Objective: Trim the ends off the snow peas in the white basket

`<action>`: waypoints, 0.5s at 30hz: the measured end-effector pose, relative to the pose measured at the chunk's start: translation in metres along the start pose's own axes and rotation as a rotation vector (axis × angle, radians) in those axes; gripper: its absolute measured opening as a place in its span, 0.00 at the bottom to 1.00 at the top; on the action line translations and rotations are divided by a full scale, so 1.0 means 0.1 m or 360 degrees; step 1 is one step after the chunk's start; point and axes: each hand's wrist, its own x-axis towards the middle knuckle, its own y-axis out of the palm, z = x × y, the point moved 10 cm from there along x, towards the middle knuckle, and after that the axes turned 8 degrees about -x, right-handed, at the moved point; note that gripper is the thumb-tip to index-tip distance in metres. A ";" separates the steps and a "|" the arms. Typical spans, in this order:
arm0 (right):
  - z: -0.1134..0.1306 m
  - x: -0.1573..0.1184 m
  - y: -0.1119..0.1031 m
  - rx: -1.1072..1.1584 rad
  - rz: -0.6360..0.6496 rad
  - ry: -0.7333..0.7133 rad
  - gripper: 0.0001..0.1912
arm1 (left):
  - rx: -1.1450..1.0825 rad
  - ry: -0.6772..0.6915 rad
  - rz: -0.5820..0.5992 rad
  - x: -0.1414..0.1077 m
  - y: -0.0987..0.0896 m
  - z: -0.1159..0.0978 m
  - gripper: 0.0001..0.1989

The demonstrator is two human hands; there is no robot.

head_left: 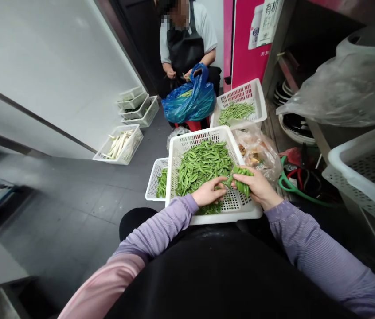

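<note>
A white perforated basket (pixel 237 144) sits at my lap, heaped with green pea pods (pixel 204 164). Above its right side my right hand (pixel 257 184) is closed around a bunch of pea pods (pixel 241 181). My left hand (pixel 210 191) comes in from the left, its thumb and index finger pinched at the tip of a pod beside that bunch. Small green scraps (pixel 212 208) lie in the near end of the basket, under my left hand.
A person (pixel 187 40) sits opposite behind a blue plastic bag (pixel 190 104). Around me are a basket of green beans (pixel 257 99), a small basket of greens (pixel 152 179), a basket of white radishes (pixel 130 153), stacked baskets (pixel 150 113), a clear bag (pixel 267 155) and green-handled scissors (pixel 283 179).
</note>
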 end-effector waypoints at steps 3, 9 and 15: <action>0.02 0.02 -0.07 -0.0322 -0.0074 -0.0075 0.19 | 0.0676 0.0123 0.0085 0.02 0.04 -0.37 0.14; 0.33 -0.19 0.18 -0.1962 -0.0047 -0.0823 0.17 | 0.1849 0.0090 0.0007 -0.04 -0.10 -0.48 0.13; 0.08 -0.10 0.27 -0.2070 0.0029 -0.0648 0.11 | 0.1854 0.0577 -0.0060 -0.14 0.08 -0.66 0.15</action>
